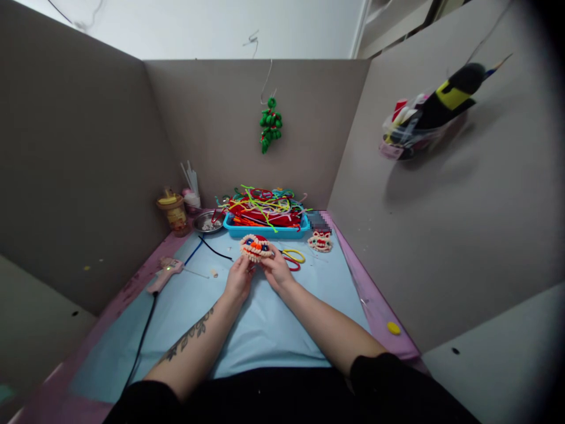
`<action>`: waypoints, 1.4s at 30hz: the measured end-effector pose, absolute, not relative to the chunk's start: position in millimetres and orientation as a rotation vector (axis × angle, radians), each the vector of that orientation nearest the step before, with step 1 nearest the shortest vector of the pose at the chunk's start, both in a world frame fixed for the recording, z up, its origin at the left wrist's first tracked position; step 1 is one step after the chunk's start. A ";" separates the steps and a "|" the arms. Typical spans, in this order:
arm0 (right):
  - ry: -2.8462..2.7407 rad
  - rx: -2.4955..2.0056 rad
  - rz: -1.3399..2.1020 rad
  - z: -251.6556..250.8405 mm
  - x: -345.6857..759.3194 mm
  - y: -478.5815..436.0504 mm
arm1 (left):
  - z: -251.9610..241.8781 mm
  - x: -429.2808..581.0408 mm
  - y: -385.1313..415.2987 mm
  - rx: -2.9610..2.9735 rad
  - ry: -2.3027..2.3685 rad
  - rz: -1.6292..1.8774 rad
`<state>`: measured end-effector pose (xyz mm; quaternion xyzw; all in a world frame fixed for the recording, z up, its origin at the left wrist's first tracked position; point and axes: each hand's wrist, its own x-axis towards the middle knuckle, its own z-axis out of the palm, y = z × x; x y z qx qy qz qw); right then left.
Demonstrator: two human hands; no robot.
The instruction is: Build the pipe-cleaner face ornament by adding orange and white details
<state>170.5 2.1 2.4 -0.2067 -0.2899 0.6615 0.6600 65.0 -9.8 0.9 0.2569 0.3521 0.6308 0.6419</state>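
A cream, red, orange and blue pipe-cleaner piece (256,248) is raised over the blue-covered table (260,330). My left hand (241,275) grips its lower left side with fingers closed. On the lower right side, my right hand (276,268) holds the same piece. Scissors with yellow and red handles (295,257) lie just right of my right hand. A second cream piece with red and green parts (320,241) rests farther right. The hidden fingertips behind the held piece cannot be made out.
A blue tray (269,231) heaped with coloured pipe cleaners stands at the back, beside a metal bowl (208,223). A pink glue gun (166,275) with a black cord lies left. Behind it are a lidded cup (174,215) and white sticks. Grey panels enclose three sides.
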 end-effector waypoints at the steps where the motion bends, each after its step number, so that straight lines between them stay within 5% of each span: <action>1: -0.654 -0.461 1.499 1.6 170.9 3.2 | 2.0 65.5 -10.3 0.589 0.802 1.435; 42: -0.595 -0.576 1.635 -6.0 185.3 10.7 | 10.1 50.0 -5.7 0.316 0.674 1.383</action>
